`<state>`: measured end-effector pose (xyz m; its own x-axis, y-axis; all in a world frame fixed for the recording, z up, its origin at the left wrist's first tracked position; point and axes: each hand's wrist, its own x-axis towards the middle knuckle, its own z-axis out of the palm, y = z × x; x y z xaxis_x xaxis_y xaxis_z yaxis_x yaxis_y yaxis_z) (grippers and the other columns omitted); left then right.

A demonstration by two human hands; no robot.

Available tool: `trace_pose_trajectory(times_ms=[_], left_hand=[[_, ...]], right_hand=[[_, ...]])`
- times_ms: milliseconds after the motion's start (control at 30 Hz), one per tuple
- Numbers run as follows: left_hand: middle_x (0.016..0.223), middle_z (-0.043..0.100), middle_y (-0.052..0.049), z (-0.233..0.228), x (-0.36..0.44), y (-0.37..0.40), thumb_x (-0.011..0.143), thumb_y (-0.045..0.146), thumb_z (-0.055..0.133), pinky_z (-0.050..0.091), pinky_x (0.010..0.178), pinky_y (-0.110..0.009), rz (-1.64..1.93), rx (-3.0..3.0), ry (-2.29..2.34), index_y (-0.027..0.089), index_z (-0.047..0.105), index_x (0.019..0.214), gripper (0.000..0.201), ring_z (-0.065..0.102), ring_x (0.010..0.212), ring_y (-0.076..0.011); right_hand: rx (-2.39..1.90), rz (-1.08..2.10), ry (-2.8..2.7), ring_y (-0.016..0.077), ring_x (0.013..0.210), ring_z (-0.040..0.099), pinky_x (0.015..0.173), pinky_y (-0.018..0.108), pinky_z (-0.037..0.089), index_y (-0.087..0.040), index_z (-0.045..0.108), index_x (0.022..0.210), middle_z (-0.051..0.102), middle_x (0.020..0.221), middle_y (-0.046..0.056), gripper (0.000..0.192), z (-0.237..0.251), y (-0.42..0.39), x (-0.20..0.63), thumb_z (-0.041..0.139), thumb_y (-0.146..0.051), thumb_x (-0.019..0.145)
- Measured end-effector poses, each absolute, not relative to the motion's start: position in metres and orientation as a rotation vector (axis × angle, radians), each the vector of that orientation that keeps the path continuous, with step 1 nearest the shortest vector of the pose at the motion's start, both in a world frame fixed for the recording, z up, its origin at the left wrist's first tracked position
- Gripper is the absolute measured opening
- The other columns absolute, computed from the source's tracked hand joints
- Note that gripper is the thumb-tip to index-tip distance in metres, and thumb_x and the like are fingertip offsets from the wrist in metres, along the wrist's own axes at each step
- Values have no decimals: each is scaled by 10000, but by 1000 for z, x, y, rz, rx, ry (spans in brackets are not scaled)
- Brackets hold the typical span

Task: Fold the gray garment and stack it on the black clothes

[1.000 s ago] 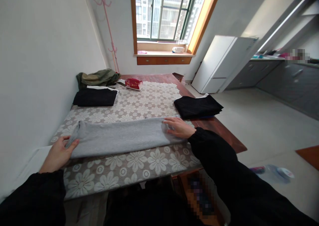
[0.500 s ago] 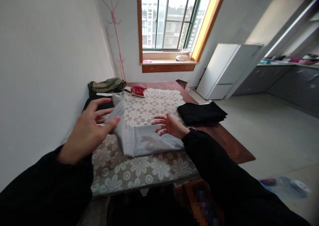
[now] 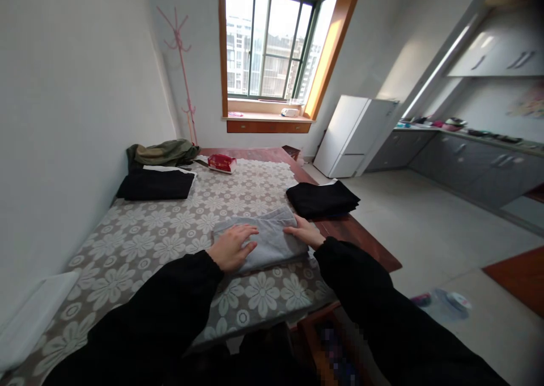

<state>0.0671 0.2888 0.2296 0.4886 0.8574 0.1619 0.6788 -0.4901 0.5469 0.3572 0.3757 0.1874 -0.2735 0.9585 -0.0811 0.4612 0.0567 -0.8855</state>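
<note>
While the L hand [image 3: 232, 247] rests palm-down, fingers loosely spread, on the folded light-grey soft fabric piece [image 3: 276, 243], the R hand [image 3: 304, 231] curls at its right edge; can't tell if it grips. Fabric's near the near edge of the white-flowered grey-brown tablecloth [image 3: 170, 221]. Step's prob. squaring a fold; next move likely calls for flattening w/ edges aligned.

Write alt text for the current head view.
A person's left hand and right hand are on a folded grey cloth on a flower-patterned tablecloth. Farther back lie a folded black cloth at left, a black pile at right and a red packet, with a bright window beyond.
</note>
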Motion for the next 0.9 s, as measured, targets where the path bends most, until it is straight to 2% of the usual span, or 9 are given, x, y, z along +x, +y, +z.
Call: trace_pose_trajectory(times_ms=[133,200,300,367,500,567,667,800,900], left_hand=[[1620,422,-84,198,68,294,993,435,461,158,1254,-649,400,2512,1394,231,525,1462,516,286,1539,-321],[1651,360,-87,188,66,293,1000,474,436,118,1258,-653,370,2566,1428,226,472,1508,566,240,1554,-323],[1658,342,-80,181,64,293,1007,488,413,100,1264,-646,377,2594,1439,225,457,1522,580,221,1561,-319],[1648,363,-82,180,63,294,1002,491,419,105,1266,-642,397,2581,1440,223,472,1511,578,239,1556,-318],[1620,420,-87,179,60,296,988,497,453,122,1273,-623,462,2538,1426,231,517,1476,560,291,1539,-306],[1611,435,-84,178,59,297,984,492,462,124,1273,-627,496,2525,1415,230,541,1453,543,299,1536,-307],[1591,469,-75,176,57,297,984,466,470,123,1269,-641,552,2495,1402,233,574,1419,505,312,1530,-311],[1533,544,-77,173,53,300,988,408,473,130,1273,-622,676,2405,1417,244,564,1426,477,393,1488,-292],[1547,527,-91,168,48,305,990,392,462,175,1272,-589,772,2312,1521,228,508,1472,511,404,1480,-272]], right_hand=[[-1549,971,-1930,296,1139,652,1025,439,480,-219,601,1200,721,1190,77,442,184,364,359,666,-280,767],[-1715,744,-2060,330,1134,658,1005,456,477,-204,577,1264,728,1165,117,465,184,357,358,641,-333,822],[-1937,384,-2204,380,1105,674,948,466,495,-139,497,1390,713,1173,206,643,185,350,359,595,-531,890],[-1972,322,-2228,390,1144,659,956,462,494,-116,522,1373,678,1237,241,718,184,348,364,566,-645,889],[-1838,472,-2251,354,1157,643,1019,465,478,-167,670,1139,684,1209,181,541,181,353,372,572,-634,883],[-1672,656,-2173,337,1170,633,1055,479,465,-193,673,1146,693,1211,141,480,181,357,370,616,-577,863],[-1490,1031,-1871,325,1207,618,1080,497,461,-240,657,1194,701,1233,94,496,185,361,362,671,-575,828],[-1385,1471,-1512,278,1017,690,925,447,554,-268,629,1134,725,1089,45,504,208,368,353,771,-560,749],[-1320,1435,-1557,224,898,679,825,363,557,-243,594,1063,698,980,6,503,246,384,355,845,-457,682]])
